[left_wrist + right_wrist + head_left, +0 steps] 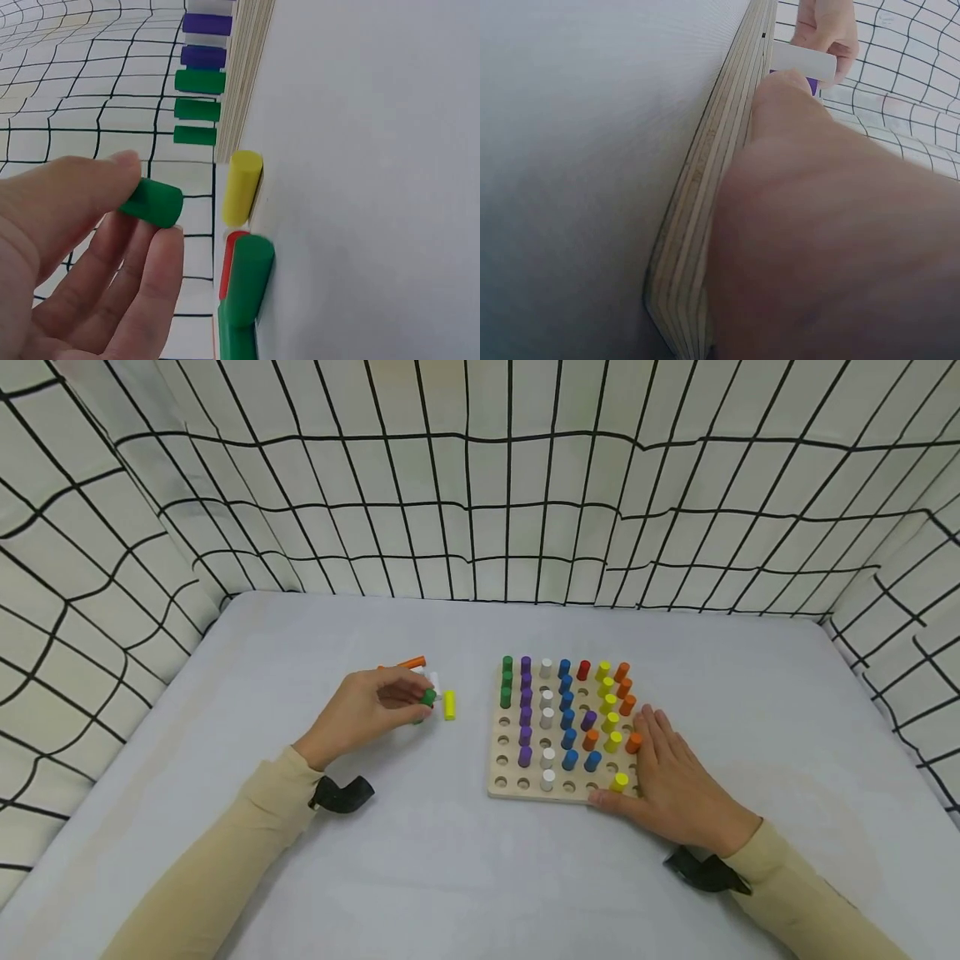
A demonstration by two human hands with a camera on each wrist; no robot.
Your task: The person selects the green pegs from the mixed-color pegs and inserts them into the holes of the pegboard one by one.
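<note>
"Where does the work stand?"

"Partly done, it appears: the wooden pegboard [513,772], right of centre in the head view, carries coloured rows of standing pegs [526,717], with three green pegs [507,680] at its upper left and four bare holes [503,740] below them."

"And the hands?"

"The left hand [360,710], left of centre, pinches a green peg [159,204] between thumb and fingertips; the right hand [678,789], fingers straight, rests against the pegboard's right side."

"What remains?"

"Loose pieces, including a yellow peg [449,705] and an orange peg [412,662], lie near the left hand; other holes look unfilled."
</note>
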